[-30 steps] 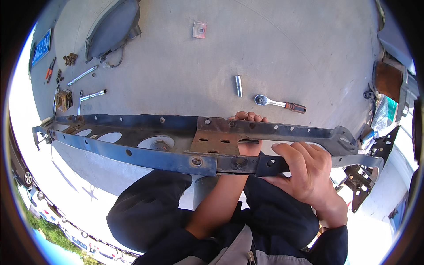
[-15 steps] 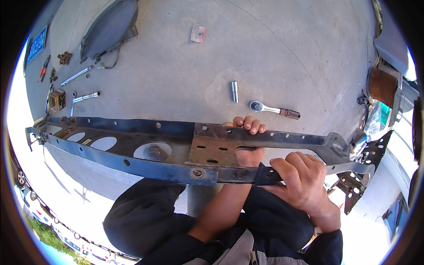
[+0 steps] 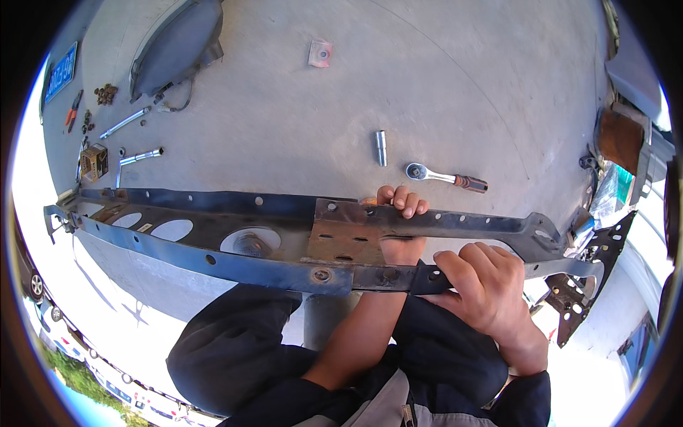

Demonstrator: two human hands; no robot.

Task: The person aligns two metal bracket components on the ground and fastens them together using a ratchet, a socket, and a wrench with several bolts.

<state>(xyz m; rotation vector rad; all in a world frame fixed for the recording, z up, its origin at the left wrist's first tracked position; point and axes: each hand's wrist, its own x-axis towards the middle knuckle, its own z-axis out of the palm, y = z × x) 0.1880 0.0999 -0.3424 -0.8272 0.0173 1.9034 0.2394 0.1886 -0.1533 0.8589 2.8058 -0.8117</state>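
Observation:
A long dark metal frame with two rails (image 3: 171,249) lies across in front of me, above my knees. A rust-brown plate (image 3: 345,245) with slots joins its rails near the middle. My left forearm passes beneath the frame, and the fingers of my left hand (image 3: 403,201) curl over the far rail, just right of this plate. Closed on the near rail is my right hand (image 3: 487,288), thumb below and fingers above, beside a short black section (image 3: 428,279) with a hole. The frame's underside is hidden.
On the concrete floor beyond lie a chrome socket (image 3: 381,148) and a ratchet wrench (image 3: 445,176). More wrenches (image 3: 139,156), a small box (image 3: 93,162), pliers (image 3: 74,112) and a dark curved part (image 3: 178,46) are at left. A perforated black bracket (image 3: 601,263) is at right.

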